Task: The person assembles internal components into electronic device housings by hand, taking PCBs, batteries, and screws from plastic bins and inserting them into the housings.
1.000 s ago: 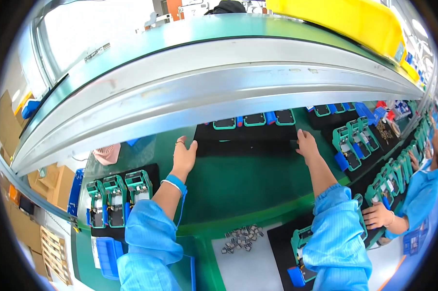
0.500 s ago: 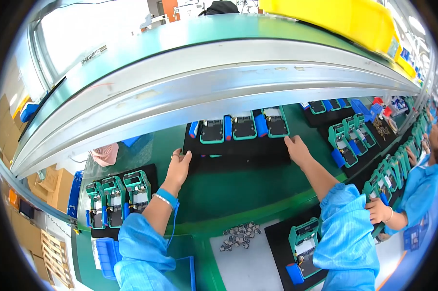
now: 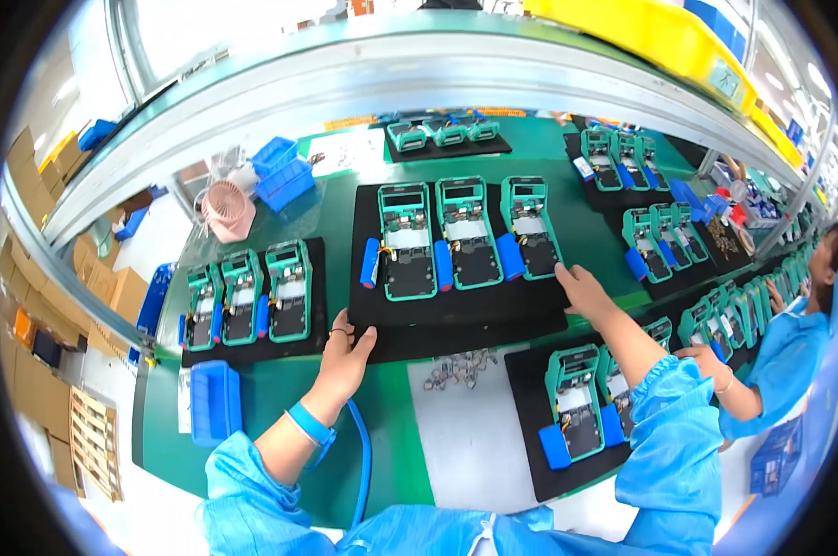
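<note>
My left hand (image 3: pixel 343 363) grips the near left corner of a black board (image 3: pixel 493 306), thumb apart from the fingers. At the near right corner my right hand (image 3: pixel 586 295) holds the same board's edge. Three green device housings (image 3: pixel 467 232) lie on it in a row, their insides with circuit boards and wires facing up. Blue battery packs (image 3: pixel 444 266) lie beside the housings, wired to them. Another dark edge shows below the board's front; whether it is a second board, I cannot tell. A blue strap circles my left wrist.
Similar boards carry housings at left (image 3: pixel 289 292), far back (image 3: pixel 449 134) and right (image 3: pixel 614 157); one stands near my right forearm (image 3: pixel 575 408). Small metal parts (image 3: pixel 461 369) lie on a grey sheet. Blue bins (image 3: pixel 215 403), a pink fan (image 3: pixel 227 211), an overhead rail and a co-worker at right surround the bench.
The board with three housings has come nearer, out from beneath the overhead rail, with both hands on it. My view has shifted, showing more of the bench's far side.
</note>
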Demonstrator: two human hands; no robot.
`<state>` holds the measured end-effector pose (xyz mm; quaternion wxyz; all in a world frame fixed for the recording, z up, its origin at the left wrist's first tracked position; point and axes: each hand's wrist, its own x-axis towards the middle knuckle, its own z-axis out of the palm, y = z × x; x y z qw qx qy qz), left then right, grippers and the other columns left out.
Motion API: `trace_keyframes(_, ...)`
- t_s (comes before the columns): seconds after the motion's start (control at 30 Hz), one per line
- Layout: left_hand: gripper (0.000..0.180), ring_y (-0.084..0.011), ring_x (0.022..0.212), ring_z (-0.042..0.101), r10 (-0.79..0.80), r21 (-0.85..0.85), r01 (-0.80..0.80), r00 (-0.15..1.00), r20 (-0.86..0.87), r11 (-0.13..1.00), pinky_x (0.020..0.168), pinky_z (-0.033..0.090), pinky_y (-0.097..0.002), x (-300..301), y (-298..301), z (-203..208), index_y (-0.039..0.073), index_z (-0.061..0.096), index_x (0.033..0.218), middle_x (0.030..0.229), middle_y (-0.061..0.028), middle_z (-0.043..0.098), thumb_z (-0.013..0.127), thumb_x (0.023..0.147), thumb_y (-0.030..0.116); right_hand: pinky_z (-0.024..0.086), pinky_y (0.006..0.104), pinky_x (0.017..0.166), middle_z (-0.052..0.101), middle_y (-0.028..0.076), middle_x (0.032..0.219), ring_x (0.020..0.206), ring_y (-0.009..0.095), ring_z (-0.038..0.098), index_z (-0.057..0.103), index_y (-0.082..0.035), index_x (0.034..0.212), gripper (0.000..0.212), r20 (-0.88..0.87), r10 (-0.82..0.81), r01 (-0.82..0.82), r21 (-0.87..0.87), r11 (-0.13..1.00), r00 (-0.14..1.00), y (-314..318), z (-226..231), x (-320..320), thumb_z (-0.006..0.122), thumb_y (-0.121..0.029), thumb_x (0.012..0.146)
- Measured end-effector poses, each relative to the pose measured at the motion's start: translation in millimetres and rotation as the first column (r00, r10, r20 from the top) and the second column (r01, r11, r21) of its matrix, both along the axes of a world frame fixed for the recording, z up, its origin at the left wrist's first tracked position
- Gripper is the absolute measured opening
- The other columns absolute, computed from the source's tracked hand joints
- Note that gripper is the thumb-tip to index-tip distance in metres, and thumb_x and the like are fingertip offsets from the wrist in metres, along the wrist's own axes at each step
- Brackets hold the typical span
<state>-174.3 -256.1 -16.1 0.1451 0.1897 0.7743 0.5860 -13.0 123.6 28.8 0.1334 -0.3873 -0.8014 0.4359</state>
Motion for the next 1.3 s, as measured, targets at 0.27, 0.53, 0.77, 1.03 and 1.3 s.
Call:
trace_keyframes(0.27, 0.076, -0.0251, 0.114, 0.056, -0.048, -0.011, 0.048, 0.997, -0.063, 0.999, 0.1, 0.046, -0.0361, 5, -21, -2, -0.006, 0.03, 0.153, 0.129, -0.0217, 0.052, 0.067, 0.097, 0.03, 0.051, 0.0494, 0.085, 0.07, 0.021, 0.101, 0.096, 0.041, 0.063, 0.067, 0.0, 0.104, 0.023, -0.067, 0.181, -0.042, 0.844, 0.535, 0.981, -34, 6, 40, 0.056, -0.02, 0.098)
trace_keyframes(0.53, 0.065, -0.0374, 0.136, 0.042, 0.078, 0.125, -0.015, 0.855, -0.512, 0.992, 0.116, 0.032, -0.0446, 6, -1, 27, 0.0, 0.04, 0.149, 0.146, -0.0225, 0.045, 0.067, 0.093, 0.015, 0.054, 0.0432, 0.077, 0.067, 0.014, 0.09, 0.088, 0.034, 0.065, 0.068, -0.003, 0.094, 0.012, 0.018, 0.521, -0.401, 0.661, 0.634, 0.853, -186, -25, 56, 0.072, -0.011, 0.086)
trace_keyframes(0.77, 0.065, -0.0409, 0.135, 0.042, 0.04, 0.118, 0.082, 0.633, -0.773, 0.99, 0.113, 0.031, -0.0494, 12, 40, 40, 0.002, 0.046, 0.145, 0.144, -0.0223, 0.047, 0.072, 0.085, 0.013, 0.055, 0.0418, 0.073, 0.064, 0.012, 0.087, 0.085, 0.032, 0.065, 0.066, -0.003, 0.09, 0.017, 0.166, 0.42, -0.406, 0.701, 0.586, 0.892, -201, -41, 38, 0.075, -0.016, 0.083)
trace_keyframes(1.03, 0.052, -0.0368, 0.141, 0.038, -0.053, -0.051, 0.02, 0.528, -0.848, 0.999, 0.114, 0.029, -0.0558, 4, 58, 43, 0.008, 0.06, 0.136, 0.146, -0.0152, 0.051, 0.073, 0.087, 0.02, 0.056, 0.0426, 0.069, 0.066, 0.017, 0.083, 0.078, 0.035, 0.068, 0.068, -0.002, 0.085, 0.01, 0.04, 0.287, -0.262, 0.544, 0.798, 0.957, -206, -30, 42, 0.071, -0.011, 0.085)
trace_keyframes(1.3, 0.04, -0.0305, 0.141, 0.038, -0.135, -0.146, 0.01, 0.452, -0.882, 0.989, 0.107, 0.034, -0.0561, -11, 55, 27, 0.01, 0.072, 0.116, 0.135, -0.0096, 0.058, 0.08, 0.079, 0.024, 0.054, 0.0386, 0.068, 0.067, 0.013, 0.087, 0.08, 0.029, 0.067, 0.07, -0.003, 0.09, 0.008, 0.211, 0.473, -0.486, 0.64, 0.595, 0.856, -204, -15, 51, 0.071, -0.008, 0.085)
